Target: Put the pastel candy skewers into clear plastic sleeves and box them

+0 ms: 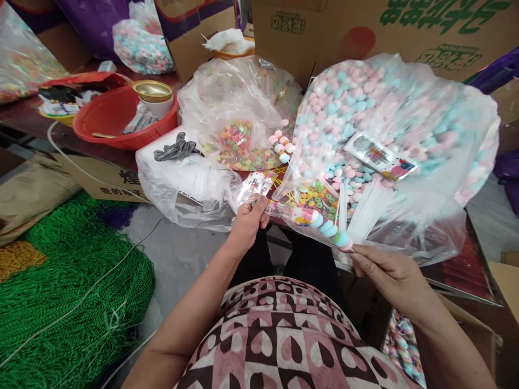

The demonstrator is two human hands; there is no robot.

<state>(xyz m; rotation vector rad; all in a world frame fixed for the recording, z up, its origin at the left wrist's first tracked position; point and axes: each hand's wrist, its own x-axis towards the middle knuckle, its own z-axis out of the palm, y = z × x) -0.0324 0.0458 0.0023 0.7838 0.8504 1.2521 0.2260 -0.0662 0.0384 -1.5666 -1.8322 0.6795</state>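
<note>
A candy skewer with blue and pink pieces stretches between my hands, low over the table's front edge. At its left end, my left hand is closed, pinching a clear printed wrapper that runs along to the candies. My right hand pinches the skewer's other end, by the pink piece; the stick itself is mostly hidden by the fingers. Just beyond lie a bag of small ring candies and a bundle of white sticks. Flat printed wrappers rest behind my left hand.
A large bag of pink and blue candies fills the right side, with a pack of printed wrappers on it. Another bag of ring candies stands mid-table. At left are a red basket and green cord. Cardboard boxes stand behind.
</note>
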